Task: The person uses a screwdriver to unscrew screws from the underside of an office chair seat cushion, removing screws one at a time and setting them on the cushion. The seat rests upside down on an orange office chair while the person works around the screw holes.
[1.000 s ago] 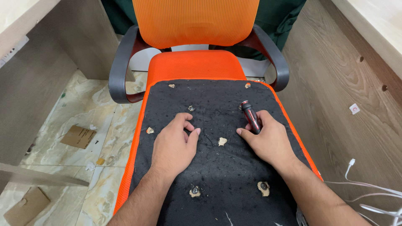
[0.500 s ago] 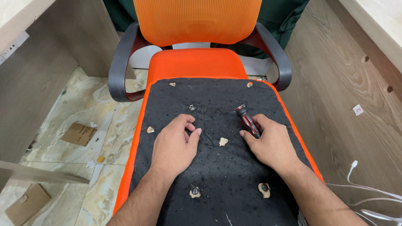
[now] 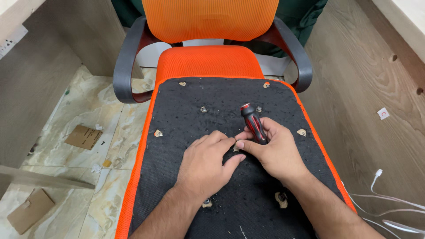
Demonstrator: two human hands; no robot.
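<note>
Screwdriver [image 3: 253, 123] stands clamped in the right hand's [image 3: 274, 150] grip, left hand [image 3: 208, 163] pinching beside its tip.

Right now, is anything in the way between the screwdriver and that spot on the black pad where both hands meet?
Only fingers: the right hand holds the screwdriver upright, and the left hand fingertips cover the spot. The tip itself is hidden.

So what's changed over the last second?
The right hand stood the screwdriver more upright and slid left toward the panel's centre fastener; the left hand shifted right until both hands' fingertips meet there. The black seat panel and the orange chair stayed put.
</note>
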